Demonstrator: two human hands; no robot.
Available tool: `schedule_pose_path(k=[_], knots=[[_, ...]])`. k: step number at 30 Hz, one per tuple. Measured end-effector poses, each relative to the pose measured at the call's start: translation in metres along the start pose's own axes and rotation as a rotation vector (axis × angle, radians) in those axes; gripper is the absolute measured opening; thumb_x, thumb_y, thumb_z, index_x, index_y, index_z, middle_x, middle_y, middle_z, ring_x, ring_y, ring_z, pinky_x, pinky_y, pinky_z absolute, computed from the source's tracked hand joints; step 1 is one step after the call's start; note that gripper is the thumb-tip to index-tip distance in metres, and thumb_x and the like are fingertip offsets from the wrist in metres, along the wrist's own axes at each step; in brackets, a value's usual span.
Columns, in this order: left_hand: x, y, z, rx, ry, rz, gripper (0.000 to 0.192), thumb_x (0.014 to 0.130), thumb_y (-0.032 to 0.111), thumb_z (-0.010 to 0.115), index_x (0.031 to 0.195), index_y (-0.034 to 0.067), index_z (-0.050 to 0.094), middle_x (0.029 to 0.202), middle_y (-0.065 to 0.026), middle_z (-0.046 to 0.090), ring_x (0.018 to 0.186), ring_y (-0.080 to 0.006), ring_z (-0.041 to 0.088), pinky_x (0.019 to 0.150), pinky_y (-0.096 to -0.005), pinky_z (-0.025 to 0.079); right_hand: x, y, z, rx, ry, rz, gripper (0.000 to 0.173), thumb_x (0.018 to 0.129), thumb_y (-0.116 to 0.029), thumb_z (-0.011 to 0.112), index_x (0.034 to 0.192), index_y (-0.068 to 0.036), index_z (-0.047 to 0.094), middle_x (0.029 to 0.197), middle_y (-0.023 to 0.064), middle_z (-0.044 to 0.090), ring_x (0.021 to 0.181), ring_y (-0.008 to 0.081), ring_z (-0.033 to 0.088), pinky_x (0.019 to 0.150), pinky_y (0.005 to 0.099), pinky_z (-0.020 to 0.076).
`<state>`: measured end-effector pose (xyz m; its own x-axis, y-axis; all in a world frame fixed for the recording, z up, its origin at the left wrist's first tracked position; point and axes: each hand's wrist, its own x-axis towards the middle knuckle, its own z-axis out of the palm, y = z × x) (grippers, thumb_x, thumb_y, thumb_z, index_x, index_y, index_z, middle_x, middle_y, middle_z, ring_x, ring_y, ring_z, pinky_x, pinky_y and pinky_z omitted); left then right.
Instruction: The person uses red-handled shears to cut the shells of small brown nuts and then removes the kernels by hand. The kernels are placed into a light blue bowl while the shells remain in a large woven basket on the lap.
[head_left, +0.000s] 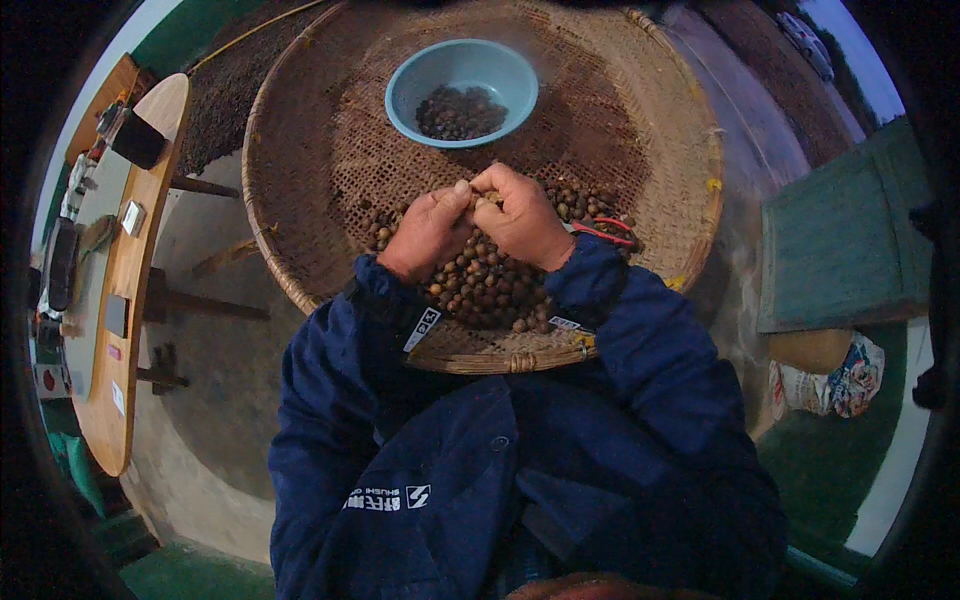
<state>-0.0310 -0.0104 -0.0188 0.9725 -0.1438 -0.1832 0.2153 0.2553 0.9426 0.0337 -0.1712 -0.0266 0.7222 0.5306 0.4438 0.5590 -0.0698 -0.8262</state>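
My left hand (433, 226) and my right hand (523, 217) meet above a pile of small round brown nuts or dried fruits (491, 281). Fingertips of both hands pinch a small yellowish-brown piece (491, 196), mostly hidden by the fingers. The pile lies on the near side of a large round woven bamboo tray (645, 150). Just right of my right wrist, a red-handled cutting tool (606, 229) rests on the pile, partly covered by the sleeve. Beyond my hands, a light blue plastic basin (401, 105) stands in the tray, holding similar dark round pieces (459, 114).
To the left stands a wooden table (142, 225) carrying a black box (137, 140) and several small items. A dark green covered object (840, 232) is at the right, with a printed sack (855, 379) below it. Dark loose material (225, 97) covers ground at the upper left.
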Motion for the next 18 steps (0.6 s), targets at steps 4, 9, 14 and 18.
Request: schedule_pose_path(k=[4, 9, 14, 18], knots=[[-0.004, 0.001, 0.000, -0.032, -0.081, -0.017, 0.042, 0.102, 0.047, 0.044, 0.083, 0.011, 0.054, 0.060, 0.0047, 0.043, 0.045, -0.0063, 0.034, 0.041, -0.0230, 0.023, -0.002, -0.003, -0.002, 0.213, -0.015, 0.221, 0.015, 0.084, -0.007, 0.060, 0.098, -0.002, 0.062, 0.075, 0.0064, 0.064, 0.067, 0.0126, 0.062, 0.061, 0.0303, 0.0505], [-0.003, 0.009, 0.002, -0.248, -0.061, -0.099, 0.044, 0.102, 0.049, 0.043, 0.082, 0.011, 0.053, 0.060, 0.0028, 0.045, 0.044, -0.0071, 0.034, 0.039, -0.0223, 0.025, 0.002, -0.010, -0.011, 0.467, -0.102, 0.379, 0.017, 0.088, -0.010, 0.060, 0.102, -0.001, 0.062, 0.084, 0.0084, 0.066, 0.076, 0.0123, 0.062, 0.067, 0.0302, 0.0519], [-0.002, 0.005, 0.001, -0.136, -0.013, -0.040, 0.038, 0.102, 0.043, 0.046, 0.086, 0.010, 0.055, 0.065, 0.0028, 0.047, 0.048, -0.0063, 0.037, 0.043, -0.0227, 0.028, 0.004, -0.010, -0.003, 0.112, -0.021, 0.138, 0.021, 0.087, -0.013, 0.063, 0.104, -0.001, 0.062, 0.092, 0.0104, 0.068, 0.080, 0.0162, 0.065, 0.072, 0.0329, 0.0531], [0.003, -0.001, 0.000, 0.016, 0.043, 0.009, 0.037, 0.102, 0.041, 0.048, 0.090, 0.008, 0.058, 0.067, 0.0040, 0.048, 0.052, -0.0058, 0.039, 0.045, -0.0228, 0.030, 0.002, -0.006, -0.005, 0.027, -0.049, 0.169, 0.024, 0.085, -0.015, 0.066, 0.103, 0.000, 0.062, 0.090, 0.0135, 0.068, 0.081, 0.0213, 0.067, 0.072, 0.0361, 0.0532]])
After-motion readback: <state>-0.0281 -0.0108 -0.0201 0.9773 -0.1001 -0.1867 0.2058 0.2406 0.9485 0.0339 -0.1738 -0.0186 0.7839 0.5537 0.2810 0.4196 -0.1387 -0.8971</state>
